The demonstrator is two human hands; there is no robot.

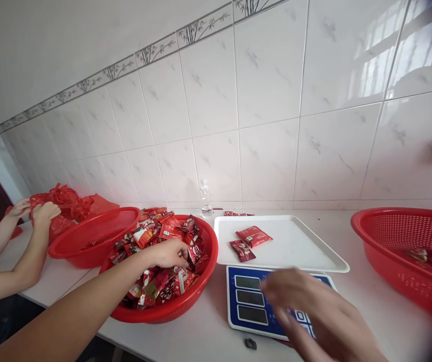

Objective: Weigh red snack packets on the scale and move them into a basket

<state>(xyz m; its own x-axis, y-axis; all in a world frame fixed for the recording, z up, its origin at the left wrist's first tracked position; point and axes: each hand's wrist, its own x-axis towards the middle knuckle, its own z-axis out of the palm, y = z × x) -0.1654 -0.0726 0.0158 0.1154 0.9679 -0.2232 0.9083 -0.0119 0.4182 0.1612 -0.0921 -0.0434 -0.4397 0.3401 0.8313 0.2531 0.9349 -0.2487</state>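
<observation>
Head view: the left hand point(172, 253) is in a red basket point(211, 251) of wrapped packets point(168, 290), near its right edge, fingers curled; whether they grip one, I cannot tell. Blurred, the right hand point(312, 309) hangs over the scale's point(233, 301) right side, thumb and fingers apart, while two loose packets point(255, 236) lie toward the white tray's point(298, 244) left edge.

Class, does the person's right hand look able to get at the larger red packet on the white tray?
Probably yes: the right hand, though blurred, appears empty above the scale, and nothing visible blocks its way to the larger red packet on the white tray.
</observation>
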